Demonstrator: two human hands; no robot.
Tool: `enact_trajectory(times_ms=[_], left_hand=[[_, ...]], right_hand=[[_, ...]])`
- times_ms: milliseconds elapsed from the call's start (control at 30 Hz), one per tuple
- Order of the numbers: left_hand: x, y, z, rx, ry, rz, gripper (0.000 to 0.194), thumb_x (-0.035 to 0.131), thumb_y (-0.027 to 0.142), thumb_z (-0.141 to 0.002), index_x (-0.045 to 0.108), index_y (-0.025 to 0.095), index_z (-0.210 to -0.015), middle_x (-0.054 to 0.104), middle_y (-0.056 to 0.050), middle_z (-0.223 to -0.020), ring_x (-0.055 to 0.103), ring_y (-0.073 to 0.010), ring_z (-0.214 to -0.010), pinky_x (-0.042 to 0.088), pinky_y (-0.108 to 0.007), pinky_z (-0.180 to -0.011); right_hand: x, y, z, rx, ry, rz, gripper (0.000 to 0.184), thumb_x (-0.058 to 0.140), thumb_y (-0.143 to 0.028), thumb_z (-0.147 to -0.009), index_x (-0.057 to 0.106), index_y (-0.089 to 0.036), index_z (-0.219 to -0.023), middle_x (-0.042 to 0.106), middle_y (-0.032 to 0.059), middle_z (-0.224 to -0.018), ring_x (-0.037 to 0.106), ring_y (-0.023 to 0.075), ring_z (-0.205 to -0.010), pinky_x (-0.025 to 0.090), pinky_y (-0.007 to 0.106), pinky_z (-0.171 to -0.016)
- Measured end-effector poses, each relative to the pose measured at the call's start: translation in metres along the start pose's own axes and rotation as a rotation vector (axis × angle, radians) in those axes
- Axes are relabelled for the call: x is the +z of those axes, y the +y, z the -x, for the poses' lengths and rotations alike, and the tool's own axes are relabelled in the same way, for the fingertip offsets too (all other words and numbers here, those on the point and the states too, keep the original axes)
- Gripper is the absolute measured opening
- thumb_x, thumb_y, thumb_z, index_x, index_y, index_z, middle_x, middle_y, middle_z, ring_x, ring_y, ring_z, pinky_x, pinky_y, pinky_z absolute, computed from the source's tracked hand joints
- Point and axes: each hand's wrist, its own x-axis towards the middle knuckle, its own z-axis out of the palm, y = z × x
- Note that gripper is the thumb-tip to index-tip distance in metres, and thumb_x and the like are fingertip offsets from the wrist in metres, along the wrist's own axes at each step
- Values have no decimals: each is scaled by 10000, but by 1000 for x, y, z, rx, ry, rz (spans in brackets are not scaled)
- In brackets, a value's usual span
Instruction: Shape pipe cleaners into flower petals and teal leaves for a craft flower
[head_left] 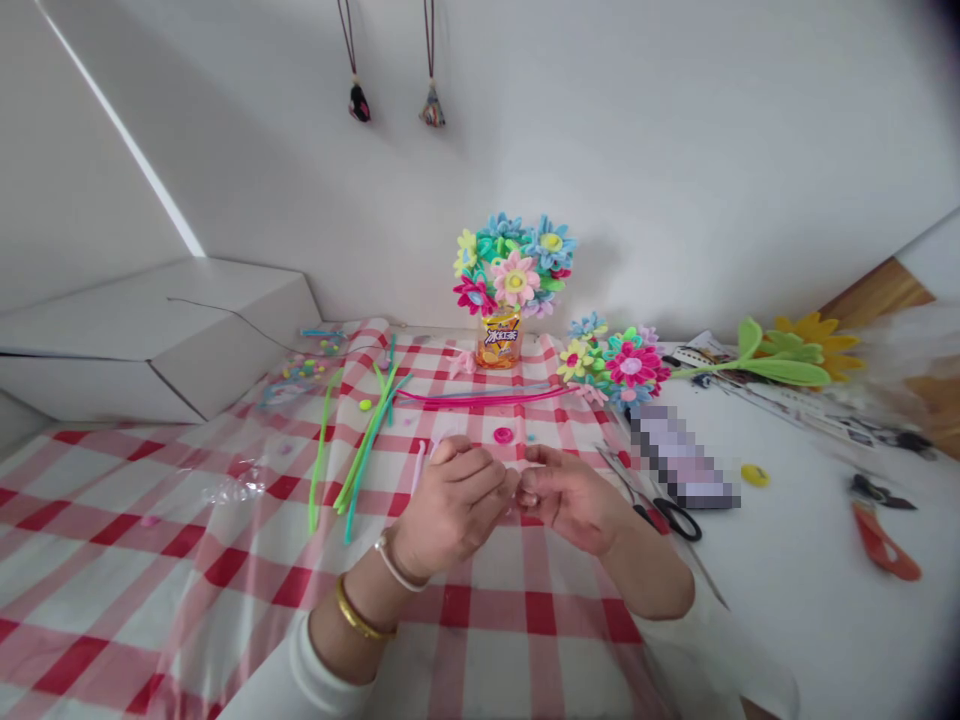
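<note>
My left hand (465,500) is closed in a fist, its fingertips meeting those of my right hand (574,505). The right thumb and forefinger are pinched together. A small pale pink bit shows between the hands, but the fingers hide most of it and I cannot make out what it is. Pale lilac pipe cleaners (419,466) lie behind my left hand. Just beyond the fingers rests a small magenta coil (503,435). Magenta pipe cleaners (487,399) stretch across the cloth farther back. Green and teal pipe cleaners (367,445) lie to the left.
An orange can (499,340) holds fuzzy flowers (515,278). More flowers (631,366) lie to its right, near a phone (682,455), scissors (675,520) and orange-handled pliers (885,542). A white box (150,335) sits at left on the red-checked cloth (292,588).
</note>
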Motion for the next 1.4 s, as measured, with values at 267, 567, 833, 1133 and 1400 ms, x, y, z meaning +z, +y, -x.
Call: enact_trajectory(times_ms=[267,567,833,1133,1400], left_hand=[[4,-4,1,-138,53,-59,172,518,157,-819,596,216,-960,677,-21,-856,528,-156,-779,291,-366,-769],[7,9,-3,-341,111,-82,107,533,185,-784,630,193,-738,635,-31,-715,517,-160,-683,300,-361,-732],[17,5,-4,-1054,24,960,186,571,325,-752,656,161,-731,599,-7,-638,502,-128,-589,359,-247,-561],[25,10,-6,-1192,333,1345,133,746,232,-578,702,177,-691,646,-1,-716,554,-118,-684,426,-238,-645],[30,7,-4,-1258,394,1461,166,760,245,-571,692,154,-693,614,12,-620,473,-73,-566,383,-219,-575]], right_hand=[[0,2,-3,-197,128,140,342,687,-112,-615,488,-201,-879,616,-44,-661,587,117,-650,446,272,-660],[8,8,0,-575,363,752,323,631,-168,-704,388,-247,-901,636,-32,-709,611,154,-693,475,307,-668],[2,21,-3,-914,442,1150,189,569,-149,-743,426,-238,-830,626,42,-802,622,203,-806,476,388,-760],[5,4,-4,-420,319,327,386,699,-188,-629,362,-239,-809,657,-46,-694,635,148,-685,480,313,-692],[3,0,-2,-493,368,566,362,708,-238,-643,454,-232,-900,663,-16,-729,632,168,-740,471,307,-671]])
